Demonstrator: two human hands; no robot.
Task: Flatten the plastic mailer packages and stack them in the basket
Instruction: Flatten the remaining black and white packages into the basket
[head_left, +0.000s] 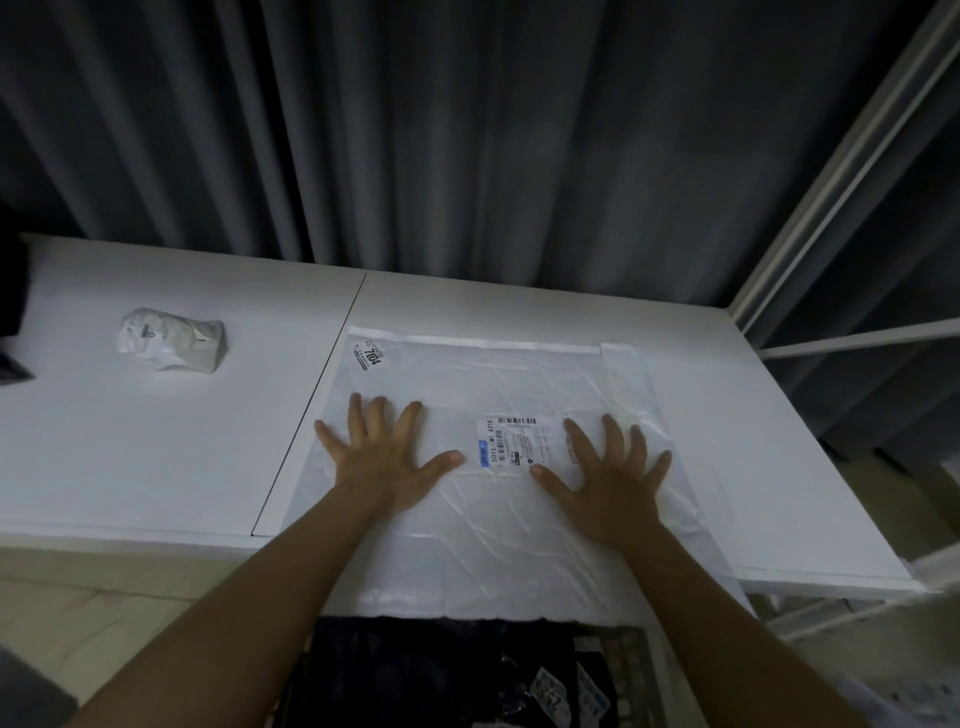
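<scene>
Mailer (498, 395): white plastic, creased, spread flat on the desk (156, 457) at frame centre; near edge overhangs the desk front. Barcode label (519, 441) at its middle, a small sticker (371, 356) at its upper left corner.
Left hand (384, 452): fingers spread straight, palm pressing the mailer left of the label; grips nothing.
Right hand (610, 467): the same, right of the label.
Crumpled mailer (171, 340): upper left, on the desk, well apart.
Dark mailers (441, 670): bottom centre, below the desk edge.

Mailer (498, 519): thin creased glossy plastic w/ paper label (511, 441); table (156, 441) matt.
</scene>
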